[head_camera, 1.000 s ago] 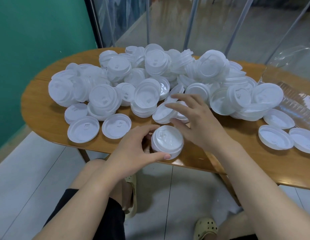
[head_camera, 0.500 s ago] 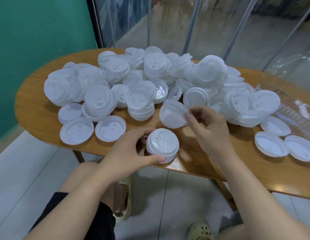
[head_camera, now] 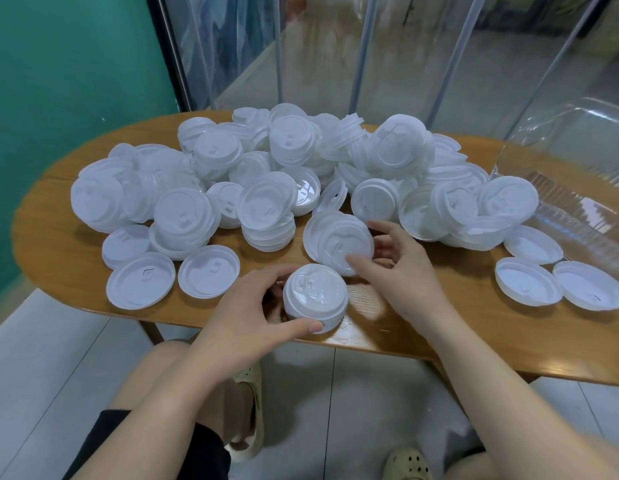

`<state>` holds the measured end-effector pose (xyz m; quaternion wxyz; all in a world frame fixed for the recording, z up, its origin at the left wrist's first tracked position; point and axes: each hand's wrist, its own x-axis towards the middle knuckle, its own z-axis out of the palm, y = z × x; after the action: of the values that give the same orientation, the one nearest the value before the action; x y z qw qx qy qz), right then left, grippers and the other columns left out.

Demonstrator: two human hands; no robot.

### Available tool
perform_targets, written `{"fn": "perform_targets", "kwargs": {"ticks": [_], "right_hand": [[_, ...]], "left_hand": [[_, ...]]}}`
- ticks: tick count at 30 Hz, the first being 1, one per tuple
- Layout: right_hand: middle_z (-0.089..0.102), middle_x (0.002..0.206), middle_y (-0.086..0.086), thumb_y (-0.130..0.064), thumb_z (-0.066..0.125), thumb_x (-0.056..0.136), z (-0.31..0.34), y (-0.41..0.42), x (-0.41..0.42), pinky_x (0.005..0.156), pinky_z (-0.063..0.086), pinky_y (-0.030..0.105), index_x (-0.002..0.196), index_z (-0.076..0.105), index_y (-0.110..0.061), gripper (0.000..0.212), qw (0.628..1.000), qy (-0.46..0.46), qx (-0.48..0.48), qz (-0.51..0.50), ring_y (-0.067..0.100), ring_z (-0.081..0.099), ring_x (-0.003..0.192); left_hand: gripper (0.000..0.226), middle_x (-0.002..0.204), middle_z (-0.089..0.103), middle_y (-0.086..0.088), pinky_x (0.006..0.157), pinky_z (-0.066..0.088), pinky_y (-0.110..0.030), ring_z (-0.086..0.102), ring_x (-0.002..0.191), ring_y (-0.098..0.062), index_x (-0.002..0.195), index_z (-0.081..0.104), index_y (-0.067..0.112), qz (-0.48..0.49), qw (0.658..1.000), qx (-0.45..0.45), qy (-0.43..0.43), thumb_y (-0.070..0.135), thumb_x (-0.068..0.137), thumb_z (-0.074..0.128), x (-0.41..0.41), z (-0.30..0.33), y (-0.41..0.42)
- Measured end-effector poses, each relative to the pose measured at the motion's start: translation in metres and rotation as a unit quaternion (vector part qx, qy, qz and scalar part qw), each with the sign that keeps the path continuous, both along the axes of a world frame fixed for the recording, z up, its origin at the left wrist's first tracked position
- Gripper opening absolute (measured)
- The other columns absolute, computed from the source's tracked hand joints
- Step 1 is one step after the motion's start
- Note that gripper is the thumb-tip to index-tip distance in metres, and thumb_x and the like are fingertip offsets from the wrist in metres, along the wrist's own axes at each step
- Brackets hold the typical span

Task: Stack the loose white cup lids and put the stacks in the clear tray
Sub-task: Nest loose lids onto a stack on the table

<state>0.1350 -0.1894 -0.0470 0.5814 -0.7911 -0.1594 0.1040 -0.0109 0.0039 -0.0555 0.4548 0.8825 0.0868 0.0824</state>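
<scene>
A short stack of white lids (head_camera: 315, 297) stands near the table's front edge. My left hand (head_camera: 245, 317) grips it from the left, thumb along its near side. Just behind it, my right hand (head_camera: 401, 268) holds a couple of nested lids (head_camera: 335, 239) tilted up on edge, fingers at their right rim and thumb under the near rim. A big heap of loose white lids (head_camera: 287, 161) covers the middle and back of the table. The clear tray (head_camera: 578, 188) sits at the far right, partly out of frame.
Single lids lie flat on the wooden table (head_camera: 59, 258): two at front left (head_camera: 140, 280) and three at front right (head_camera: 528, 285). A green wall is to the left, glass panels behind. My knees and sandals are under the table's front edge.
My right hand lifted a couple of nested lids out of the heap and brought them back toward the stack. My left hand kept its grip on the stack.
</scene>
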Motion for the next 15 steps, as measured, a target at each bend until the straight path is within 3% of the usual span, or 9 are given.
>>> {"fn": "perform_targets", "kwargs": {"ticks": [4, 7, 11, 15], "right_hand": [[0.053, 0.119, -0.009, -0.043, 0.090, 0.073, -0.0111, -0.0021, 0.0005, 0.081, 0.058, 0.024, 0.145, 0.048, -0.035, 0.084, 0.985, -0.121, -0.118, 0.029, 0.007, 0.062, 0.091], [0.046, 0.123, -0.011, -0.049, 0.086, 0.076, -0.0099, -0.0045, 0.0010, 0.080, 0.053, 0.017, 0.154, 0.038, -0.038, 0.092, 0.971, -0.169, -0.158, 0.062, 0.002, 0.057, 0.087], [0.042, 0.127, -0.015, -0.046, 0.083, 0.081, -0.0072, -0.0065, 0.0008, 0.075, 0.045, 0.009, 0.156, 0.033, -0.038, 0.090, 0.957, -0.194, -0.200, 0.086, -0.005, 0.050, 0.085], [0.051, 0.121, -0.014, -0.043, 0.085, 0.081, -0.0085, -0.0073, 0.0029, 0.077, 0.045, 0.008, 0.151, 0.043, -0.031, 0.083, 0.964, -0.204, -0.162, 0.059, -0.005, 0.051, 0.091]], "left_hand": [[0.066, 0.120, 0.064, 0.032, 0.097, 0.048, -0.025, 0.058, 0.115, 0.001, 0.125, 0.059, 0.054, -0.001, 1.000, 0.001, 0.001, 0.048, 0.069, 0.092, 0.0003, -0.0005, -0.0001], [0.065, 0.121, 0.065, 0.032, 0.097, 0.048, -0.025, 0.058, 0.115, 0.000, 0.124, 0.060, 0.054, 0.001, 1.000, 0.002, -0.001, 0.048, 0.069, 0.092, 0.0008, -0.0014, 0.0000], [0.064, 0.120, 0.063, 0.034, 0.096, 0.048, -0.024, 0.058, 0.114, 0.001, 0.123, 0.058, 0.057, 0.002, 1.000, 0.006, -0.002, 0.049, 0.069, 0.091, 0.0010, -0.0025, -0.0003], [0.064, 0.122, 0.063, 0.033, 0.097, 0.049, -0.027, 0.058, 0.114, 0.000, 0.123, 0.057, 0.058, 0.002, 1.000, 0.008, 0.000, 0.052, 0.069, 0.091, 0.0012, -0.0037, 0.0005]]}}
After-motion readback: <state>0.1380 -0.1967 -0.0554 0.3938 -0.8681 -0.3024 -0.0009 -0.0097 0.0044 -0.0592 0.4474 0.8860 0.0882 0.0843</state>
